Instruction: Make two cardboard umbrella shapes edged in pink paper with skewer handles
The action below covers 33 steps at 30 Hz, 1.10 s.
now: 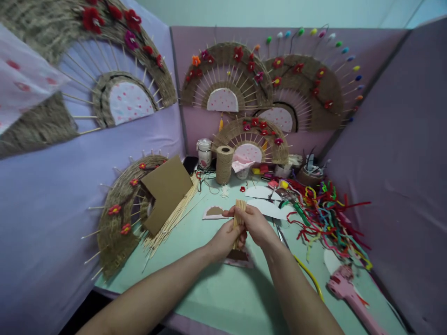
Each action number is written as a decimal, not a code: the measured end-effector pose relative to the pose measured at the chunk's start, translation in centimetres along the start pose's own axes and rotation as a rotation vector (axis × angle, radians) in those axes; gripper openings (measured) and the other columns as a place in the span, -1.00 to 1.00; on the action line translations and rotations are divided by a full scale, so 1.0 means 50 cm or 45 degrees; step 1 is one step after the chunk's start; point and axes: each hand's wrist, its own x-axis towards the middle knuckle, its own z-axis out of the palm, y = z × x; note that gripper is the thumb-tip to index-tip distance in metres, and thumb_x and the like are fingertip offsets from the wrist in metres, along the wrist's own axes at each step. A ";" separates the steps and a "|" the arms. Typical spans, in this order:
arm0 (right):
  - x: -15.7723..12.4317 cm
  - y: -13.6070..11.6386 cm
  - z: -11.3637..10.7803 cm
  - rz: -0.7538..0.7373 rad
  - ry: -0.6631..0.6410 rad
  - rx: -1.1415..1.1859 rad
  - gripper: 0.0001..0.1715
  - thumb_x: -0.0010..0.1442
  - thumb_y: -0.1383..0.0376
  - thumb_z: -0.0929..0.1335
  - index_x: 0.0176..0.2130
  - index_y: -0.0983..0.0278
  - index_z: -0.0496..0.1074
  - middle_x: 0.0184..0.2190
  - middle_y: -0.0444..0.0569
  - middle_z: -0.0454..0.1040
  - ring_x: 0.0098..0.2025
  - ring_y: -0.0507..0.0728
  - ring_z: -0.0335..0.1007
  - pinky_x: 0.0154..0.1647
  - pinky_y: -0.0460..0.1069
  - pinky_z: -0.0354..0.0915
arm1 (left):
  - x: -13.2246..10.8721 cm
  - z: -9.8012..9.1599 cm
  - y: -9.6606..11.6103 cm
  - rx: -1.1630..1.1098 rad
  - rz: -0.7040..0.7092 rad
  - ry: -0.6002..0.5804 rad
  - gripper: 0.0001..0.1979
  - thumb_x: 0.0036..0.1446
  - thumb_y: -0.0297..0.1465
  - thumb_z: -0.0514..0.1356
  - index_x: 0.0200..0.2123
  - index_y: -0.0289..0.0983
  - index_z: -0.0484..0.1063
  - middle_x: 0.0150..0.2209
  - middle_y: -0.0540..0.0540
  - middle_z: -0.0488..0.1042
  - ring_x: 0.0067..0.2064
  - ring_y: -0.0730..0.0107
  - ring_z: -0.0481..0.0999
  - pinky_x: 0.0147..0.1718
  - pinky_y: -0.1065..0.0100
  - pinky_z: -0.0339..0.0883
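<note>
A bundle of thin wooden sticks stands upright above the middle of the table, gripped by both hands. My left hand wraps around its lower part. Higher up, my right hand closes around the sticks with its fingers toward the left. Beneath the hands lies a pink-edged piece with brown card, partly hidden. Just behind them is a small half-round piece, brown in the middle with a pale edge.
Loose sticks and brown cardboard lie at left, near a twine-wrapped fan. A twine spool stands at the back. Coloured pipe cleaners and a pink glue gun occupy the right. Finished fans hang on the walls.
</note>
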 end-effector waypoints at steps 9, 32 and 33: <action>0.025 -0.002 -0.054 0.098 0.012 0.134 -0.63 0.06 0.03 0.36 -0.34 0.29 0.40 -0.23 0.09 0.60 -0.72 -0.04 0.26 -0.84 -0.17 0.02 | 0.049 0.013 0.009 -0.049 -0.150 -0.148 -0.49 -0.13 0.02 0.31 -0.45 -0.32 0.28 -0.57 0.00 0.39 -0.60 0.50 0.38 -0.58 0.43 0.24; 0.026 0.100 -0.051 -0.169 0.528 -0.120 -0.68 0.17 0.08 0.36 -0.46 0.24 0.31 -0.74 -0.29 0.22 -0.71 -0.03 0.12 -0.63 -0.10 0.11 | 0.078 -0.054 -0.040 -0.099 -0.134 -0.061 -0.61 0.08 -0.08 0.21 -0.42 -0.34 0.33 -0.54 -0.01 0.42 -0.69 0.65 0.20 -0.74 0.52 -0.08; 0.026 0.098 -0.051 -0.186 0.539 -0.139 -0.68 0.18 0.10 0.36 -0.47 0.24 0.31 -0.73 -0.28 0.23 -0.69 -0.03 0.14 -0.60 -0.10 0.13 | 0.078 -0.054 -0.040 -0.104 -0.129 -0.048 -0.61 0.08 -0.09 0.21 -0.42 -0.34 0.33 -0.54 -0.01 0.42 -0.69 0.66 0.19 -0.73 0.52 -0.10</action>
